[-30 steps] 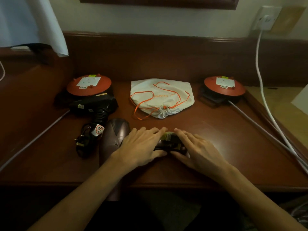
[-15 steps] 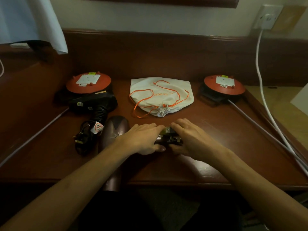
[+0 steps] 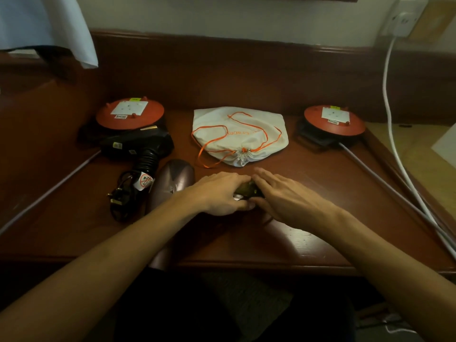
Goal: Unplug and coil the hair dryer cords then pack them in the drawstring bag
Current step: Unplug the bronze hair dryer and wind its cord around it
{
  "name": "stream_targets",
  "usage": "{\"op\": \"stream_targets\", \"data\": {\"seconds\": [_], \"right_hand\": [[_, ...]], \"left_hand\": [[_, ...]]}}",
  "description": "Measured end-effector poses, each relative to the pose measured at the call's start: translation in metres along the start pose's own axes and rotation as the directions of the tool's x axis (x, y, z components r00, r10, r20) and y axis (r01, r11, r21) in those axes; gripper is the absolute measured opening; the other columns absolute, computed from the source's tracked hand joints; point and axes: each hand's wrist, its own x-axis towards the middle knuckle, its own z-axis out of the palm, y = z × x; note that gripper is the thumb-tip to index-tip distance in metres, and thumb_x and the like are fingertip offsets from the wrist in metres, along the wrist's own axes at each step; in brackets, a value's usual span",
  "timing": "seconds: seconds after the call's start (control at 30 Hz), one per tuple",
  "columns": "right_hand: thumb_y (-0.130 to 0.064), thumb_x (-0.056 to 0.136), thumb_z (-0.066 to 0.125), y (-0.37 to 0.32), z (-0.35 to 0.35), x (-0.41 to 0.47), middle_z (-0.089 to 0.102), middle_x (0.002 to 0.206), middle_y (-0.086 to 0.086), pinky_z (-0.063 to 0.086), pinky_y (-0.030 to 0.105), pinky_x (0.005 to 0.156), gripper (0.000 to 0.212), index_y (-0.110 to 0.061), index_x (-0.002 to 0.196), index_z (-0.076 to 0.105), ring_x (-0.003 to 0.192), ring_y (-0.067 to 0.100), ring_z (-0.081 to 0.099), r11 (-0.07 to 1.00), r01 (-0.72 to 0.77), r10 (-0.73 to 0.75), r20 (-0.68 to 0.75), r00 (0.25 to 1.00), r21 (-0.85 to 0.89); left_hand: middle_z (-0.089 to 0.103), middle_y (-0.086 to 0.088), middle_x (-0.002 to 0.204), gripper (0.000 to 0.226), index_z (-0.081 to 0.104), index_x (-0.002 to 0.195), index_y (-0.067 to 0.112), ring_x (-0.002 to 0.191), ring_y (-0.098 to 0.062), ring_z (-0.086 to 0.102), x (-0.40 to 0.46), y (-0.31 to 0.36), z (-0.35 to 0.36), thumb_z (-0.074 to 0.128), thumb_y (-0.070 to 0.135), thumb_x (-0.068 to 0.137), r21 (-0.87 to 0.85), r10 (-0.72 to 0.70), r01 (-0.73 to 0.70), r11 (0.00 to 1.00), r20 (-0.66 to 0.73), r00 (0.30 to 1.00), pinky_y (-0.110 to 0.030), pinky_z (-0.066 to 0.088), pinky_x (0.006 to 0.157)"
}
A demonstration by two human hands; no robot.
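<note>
Head view showed the left hand (image 3: 222, 193) and right hand (image 3: 283, 196) curled together around a small dark bundle (image 3: 248, 190) on the reddish-brown wooden desk (image 3: 320, 193), near the white drawstring bag (image 3: 261, 134).

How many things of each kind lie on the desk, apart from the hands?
Cable reels: 2, one at back left and one at back right
Hair dryers: 2, one black and one brown
Drawstring bags: 1
Small dark bundle between the left hand and right hand: 1
Total: 6
</note>
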Motion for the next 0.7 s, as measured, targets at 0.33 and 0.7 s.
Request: {"op": "stream_targets", "data": {"seconds": [0.33, 0.7], "right_hand": [[-0.023, 0.1, 0.054, 0.003, 0.003, 0.003, 0.028, 0.149, 0.02, 0.052, 0.029, 0.093, 0.071, 0.0, 0.154, 0.016, 0.124, 0.031, 0.048, 0.999, -0.004, 0.005, 0.022, 1.0, -0.043], [-0.026, 0.093, 0.065, 0.027, -0.019, 0.003, 0.071, 0.114, -0.001, 0.059, 0.043, 0.083, 0.04, -0.023, 0.132, 0.059, 0.099, 0.018, 0.069, 0.892, -0.144, 0.107, 0.109, 0.988, 0.428]], "left_hand": [[0.065, 0.003, 0.105, 0.047, 0.059, 0.11, 0.03, 0.097, -0.022, 0.062, 0.017, 0.007, -0.004, 0.068, 0.066, 0.081, -0.093, -0.077, 0.083, 0.992, 0.063, 0.995, -0.041, 0.052, 0.083], [0.065, 0.006, 0.118, 0.054, 0.05, 0.123, 0.04, 0.111, -0.024, 0.06, 0.014, 0.003, 0.003, 0.064, 0.071, 0.081, -0.035, -0.056, 0.055, 0.998, -0.022, 0.998, -0.042, 0.044, 0.086]]}}
